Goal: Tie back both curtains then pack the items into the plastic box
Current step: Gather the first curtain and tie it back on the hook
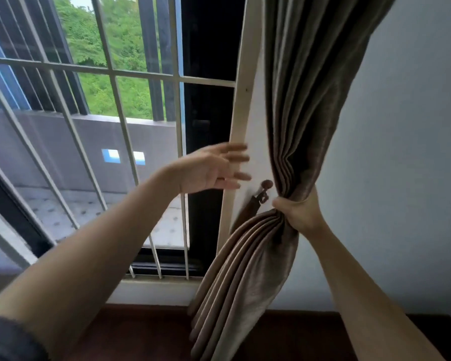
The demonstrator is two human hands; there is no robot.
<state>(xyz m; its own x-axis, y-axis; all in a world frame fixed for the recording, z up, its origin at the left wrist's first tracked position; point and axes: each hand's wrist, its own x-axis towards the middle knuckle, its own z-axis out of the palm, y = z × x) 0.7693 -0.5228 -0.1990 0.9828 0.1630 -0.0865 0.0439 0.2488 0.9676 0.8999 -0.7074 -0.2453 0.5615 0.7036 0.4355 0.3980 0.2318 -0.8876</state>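
A taupe pleated curtain (297,87) hangs at the right side of the window, gathered into a tight bunch at mid height. My right hand (300,212) grips that bunch against the white wall. Just left of it a brown hook knob (267,184) sticks out of the wall, with a dark tieback strap (248,211) hanging from it behind the curtain's lower folds. My left hand (214,168) hovers with straight, spread fingers by the window frame, a little left of the knob, holding nothing. The second curtain and the plastic box are out of view.
A white window frame (241,100) and white metal bars (115,105) fill the left, with a balcony wall and green trees beyond. A dark wooden surface (141,334) runs along the bottom. A plain white wall (401,152) is at right.
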